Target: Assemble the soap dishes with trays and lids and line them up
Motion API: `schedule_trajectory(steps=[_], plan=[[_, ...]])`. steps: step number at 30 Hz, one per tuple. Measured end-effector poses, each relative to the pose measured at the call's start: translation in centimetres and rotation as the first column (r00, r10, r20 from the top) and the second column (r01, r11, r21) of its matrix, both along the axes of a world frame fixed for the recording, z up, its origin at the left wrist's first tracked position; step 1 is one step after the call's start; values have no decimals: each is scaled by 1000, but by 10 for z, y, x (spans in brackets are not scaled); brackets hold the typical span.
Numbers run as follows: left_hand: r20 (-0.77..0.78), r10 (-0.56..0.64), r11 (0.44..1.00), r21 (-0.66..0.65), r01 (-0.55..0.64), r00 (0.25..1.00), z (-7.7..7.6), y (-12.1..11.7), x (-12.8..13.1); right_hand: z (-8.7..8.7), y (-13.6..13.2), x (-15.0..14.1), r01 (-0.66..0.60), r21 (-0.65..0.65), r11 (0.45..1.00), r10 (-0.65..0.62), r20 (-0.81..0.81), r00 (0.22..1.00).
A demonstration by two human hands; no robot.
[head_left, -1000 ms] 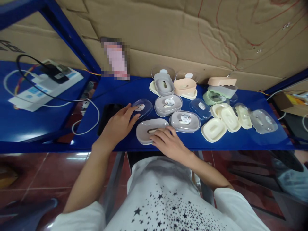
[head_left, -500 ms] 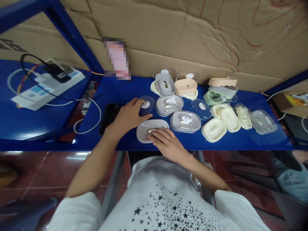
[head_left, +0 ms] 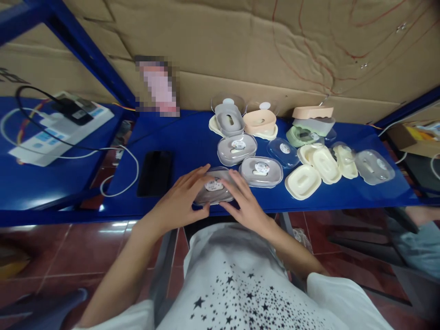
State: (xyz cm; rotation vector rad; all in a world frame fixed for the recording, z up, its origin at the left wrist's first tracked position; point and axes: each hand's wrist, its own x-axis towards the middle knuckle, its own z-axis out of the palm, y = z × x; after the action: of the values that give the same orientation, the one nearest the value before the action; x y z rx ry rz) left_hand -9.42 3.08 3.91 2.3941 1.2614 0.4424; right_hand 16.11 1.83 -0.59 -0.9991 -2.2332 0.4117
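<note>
Clear lid [head_left: 213, 185] now on grey dish, both hands [head_left: 209, 201] clasping it, lidded dishes [head_left: 260, 171] just beside

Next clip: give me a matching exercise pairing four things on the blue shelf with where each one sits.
Things:
1. grey soap dish with clear lid
2. black phone
3. white power strip
4. peach soap dish

Places:
A. far left, cables plugged in
B. at the back, by the cardboard wall
C. between the left hand and right hand
D. flat, left of the hands

Pairs: 1-C, 2-D, 3-A, 4-B
</note>
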Motion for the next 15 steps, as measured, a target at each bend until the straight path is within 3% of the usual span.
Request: schedule_trajectory(steps=[3,9,15], plan=[[-16,11,999,49,-10,1000,-9,-1,4,0,-1,-2,7,-8,1000,-6,39,999],[42,49,992,113,-54,998,-22,1,4,-5,-6,-2,133,105,986,-132,-18,991],[52,45,981,184,-54,998,-32,-6,11,-6,-11,5,125,139,982,-131,40,991]])
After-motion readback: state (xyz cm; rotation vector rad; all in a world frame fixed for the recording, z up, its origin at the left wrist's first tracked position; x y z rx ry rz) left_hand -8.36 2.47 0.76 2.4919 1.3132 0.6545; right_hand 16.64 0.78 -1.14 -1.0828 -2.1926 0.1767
